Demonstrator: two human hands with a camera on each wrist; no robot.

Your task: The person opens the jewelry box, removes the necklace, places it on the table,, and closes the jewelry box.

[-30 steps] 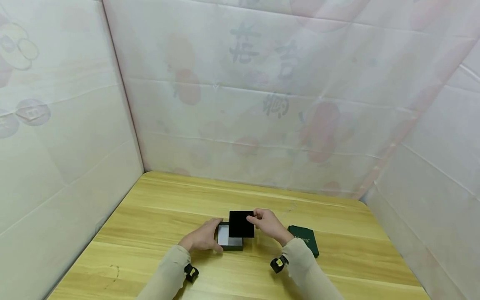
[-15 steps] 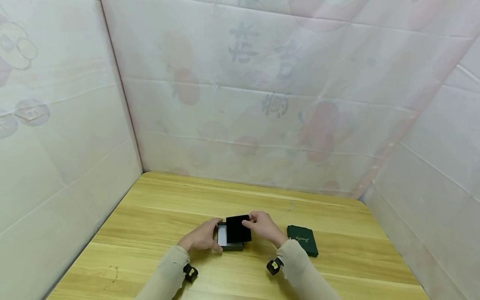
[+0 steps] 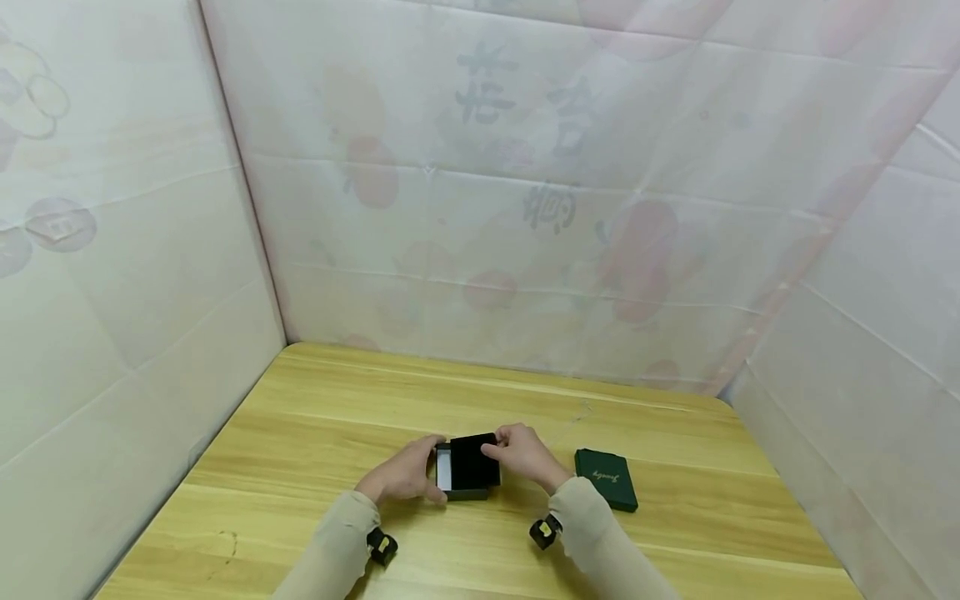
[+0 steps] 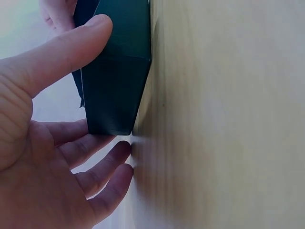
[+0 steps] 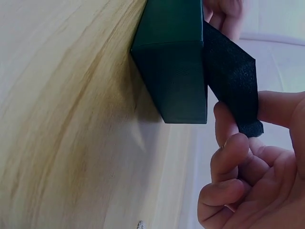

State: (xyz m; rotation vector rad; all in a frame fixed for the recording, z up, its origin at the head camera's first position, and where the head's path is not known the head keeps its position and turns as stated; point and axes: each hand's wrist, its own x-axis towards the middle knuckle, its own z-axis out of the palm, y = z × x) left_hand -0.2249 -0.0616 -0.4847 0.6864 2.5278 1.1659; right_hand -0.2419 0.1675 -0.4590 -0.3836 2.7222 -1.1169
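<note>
Nearest, two beige cloth sleeves (image 3: 330, 542) reach in from the bottom edge, each with a small black wrist device (image 3: 382, 547) bearing a yellow patch, above a yellowish wood-grain table (image 3: 712, 517). Beyond the cuffs, the left hand (image 3: 405, 472) spreads wide around the left end of an open, dark green square cardboard box (image 3: 467, 495) with a white interior, holding it between thumb and fingers; in its wrist view the thumb lies against the near wall and some fingers reach around the corner. The box sits upright on the table, in front of the person and between both hands.

Across from it, the right hand (image 3: 525, 454) is narrowed to a pinch, gripping the right side of a thin, black square foam pad (image 3: 472, 462), thumb on top and fingers beneath. The pad lies tilted over the opening, overhanging the box's right side and leaving a pale strip of interior exposed at the left.

To the right, apart from the box, lies a flat dark green square lid (image 3: 606, 479) with gold script lettering. Farther back, a thin silvery chain-like strand (image 3: 583, 412) rests on the wood. Behind the table hangs a creased whitish sheet (image 3: 450, 325) with faded red shapes and grey characters.
</note>
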